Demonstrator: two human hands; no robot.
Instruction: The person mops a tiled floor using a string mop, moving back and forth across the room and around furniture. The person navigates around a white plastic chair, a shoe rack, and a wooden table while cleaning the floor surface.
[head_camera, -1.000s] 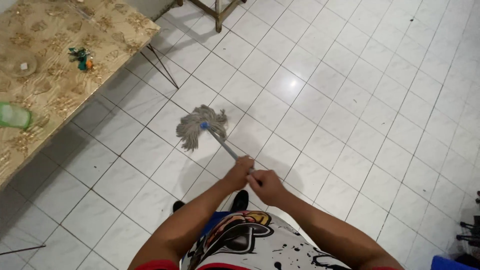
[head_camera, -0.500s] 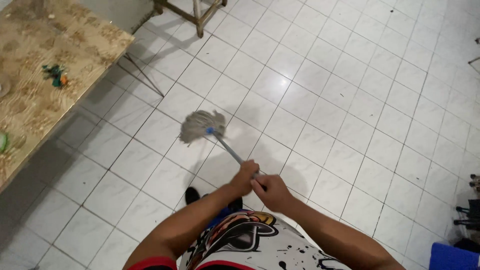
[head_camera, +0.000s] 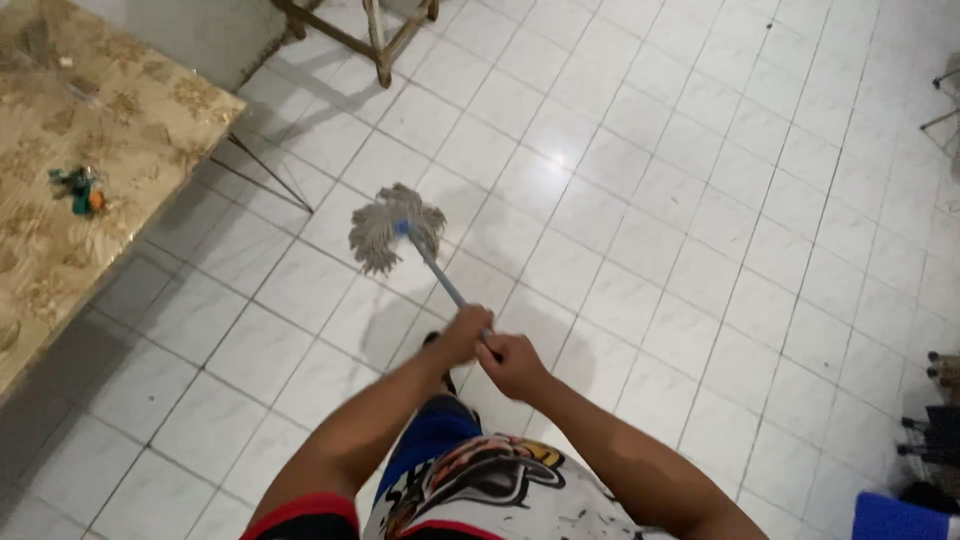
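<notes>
Both of my hands grip the grey handle (head_camera: 438, 273) of a mop. My left hand (head_camera: 462, 335) sits higher along the shaft, and my right hand (head_camera: 513, 364) closes just behind it. The grey string mop head (head_camera: 388, 226), with a blue collar at its centre, lies spread on the white tiled floor (head_camera: 640, 170) ahead of me. My printed shirt and blue shorts fill the bottom of the view.
A table (head_camera: 60, 230) with a gold patterned cloth stands at the left, carrying a small green and orange object (head_camera: 78, 188). Wooden furniture legs (head_camera: 372, 40) stand at the top. A blue item (head_camera: 900, 518) and dark objects lie at the bottom right.
The mop head has swept over the tiles, pulled nearer half a second ago and now pushed out again to the left. My hands kept their grip as the view shifted right.
</notes>
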